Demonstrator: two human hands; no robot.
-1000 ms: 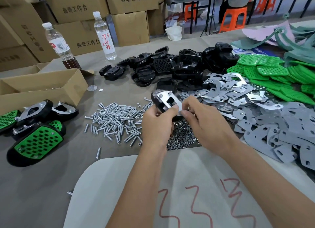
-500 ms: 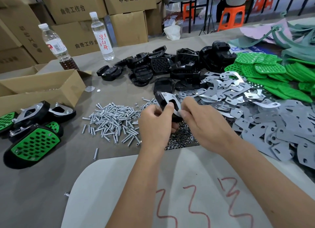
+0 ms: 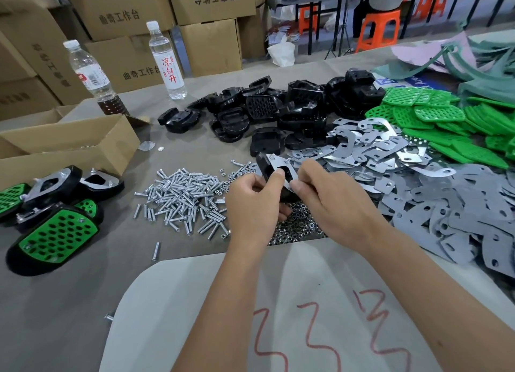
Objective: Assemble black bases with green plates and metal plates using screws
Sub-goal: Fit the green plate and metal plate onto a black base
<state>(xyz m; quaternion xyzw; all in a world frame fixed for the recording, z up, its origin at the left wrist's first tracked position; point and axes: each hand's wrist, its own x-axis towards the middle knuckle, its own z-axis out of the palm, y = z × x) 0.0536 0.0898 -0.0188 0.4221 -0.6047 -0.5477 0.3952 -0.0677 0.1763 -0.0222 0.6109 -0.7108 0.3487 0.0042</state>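
reading "京白开" on bottle [image 3: 167,62] — red "33" on sheet [image 3: 306,302]

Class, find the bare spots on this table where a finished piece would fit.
Free: grey tabletop between finished green-and-black pieces and white sheet; also between cardboard box and screw pile. Crowded: everything right of the hands.

Held above the nut heap: one black base [image 3: 264,169], tilted, a shiny metal plate [image 3: 279,167] laid on its face with screw ends poking through. Behind, piled black bases [image 3: 303,107]; rightward, loose metal plates [image 3: 370,146] and perforated green plates [image 3: 440,115]. Leftward, scattered silver screws [image 3: 184,199].
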